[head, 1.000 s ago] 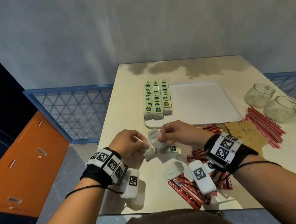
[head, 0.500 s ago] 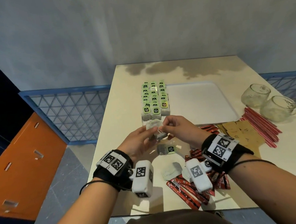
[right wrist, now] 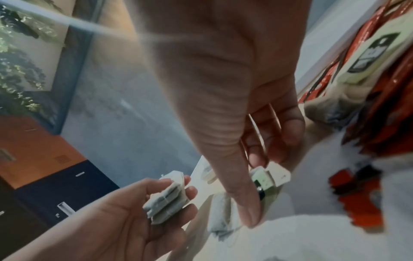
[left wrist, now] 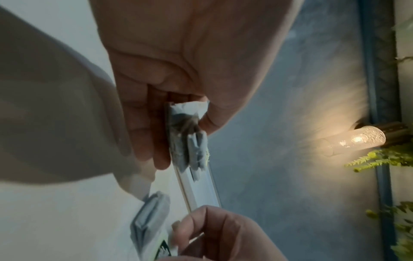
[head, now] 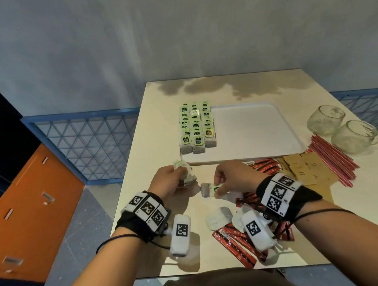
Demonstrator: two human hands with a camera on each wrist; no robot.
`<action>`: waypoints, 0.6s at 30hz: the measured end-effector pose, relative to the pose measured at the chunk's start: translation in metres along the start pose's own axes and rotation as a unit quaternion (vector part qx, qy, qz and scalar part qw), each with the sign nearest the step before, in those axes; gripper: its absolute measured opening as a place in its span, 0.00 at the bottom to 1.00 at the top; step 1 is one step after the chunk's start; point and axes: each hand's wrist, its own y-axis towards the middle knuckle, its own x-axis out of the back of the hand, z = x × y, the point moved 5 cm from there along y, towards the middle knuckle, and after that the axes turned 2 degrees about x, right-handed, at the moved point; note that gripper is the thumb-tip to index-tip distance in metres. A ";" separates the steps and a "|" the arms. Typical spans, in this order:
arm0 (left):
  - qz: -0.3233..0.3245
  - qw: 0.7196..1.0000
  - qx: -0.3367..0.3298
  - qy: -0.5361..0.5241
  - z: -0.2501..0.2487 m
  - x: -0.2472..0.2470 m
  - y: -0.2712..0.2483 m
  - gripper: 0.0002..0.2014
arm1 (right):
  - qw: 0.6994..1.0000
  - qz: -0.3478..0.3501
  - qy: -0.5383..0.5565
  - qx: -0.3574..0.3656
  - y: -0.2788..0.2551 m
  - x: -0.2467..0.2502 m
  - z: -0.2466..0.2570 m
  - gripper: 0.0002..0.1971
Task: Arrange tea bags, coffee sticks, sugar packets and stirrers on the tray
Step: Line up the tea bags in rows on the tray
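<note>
The left hand (head: 170, 179) grips a small stack of tea bags (head: 185, 173) near the tray (head: 256, 134), probably to add them to the rows (head: 197, 127) on its left side, while the right hand (head: 228, 180) pinches one more bag (head: 207, 189) on the table (head: 153, 158).

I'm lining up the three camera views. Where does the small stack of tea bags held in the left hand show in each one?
Head: stack of tea bags, left of centre, gripped by the left hand.
Left wrist: centre, between fingers and thumb.
Right wrist: lower left, in the fingers.
Shared landmark: the right hand, seen in all three.
</note>
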 end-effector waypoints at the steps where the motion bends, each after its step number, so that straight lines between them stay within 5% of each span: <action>1: 0.001 1.000 -0.008 -0.002 -0.002 0.000 -0.001 0.06 | 1.000 0.004 0.006 -0.001 0.001 0.000 0.000 0.15; 9: 0.042 0.998 -0.009 -0.038 -0.013 -0.004 0.000 0.07 | 1.000 0.028 -0.006 0.010 0.007 0.006 0.003 0.10; 18: 0.027 0.997 -0.007 -0.072 -0.033 -0.005 0.022 0.09 | 0.979 -0.182 0.086 0.031 0.029 0.078 0.001 0.09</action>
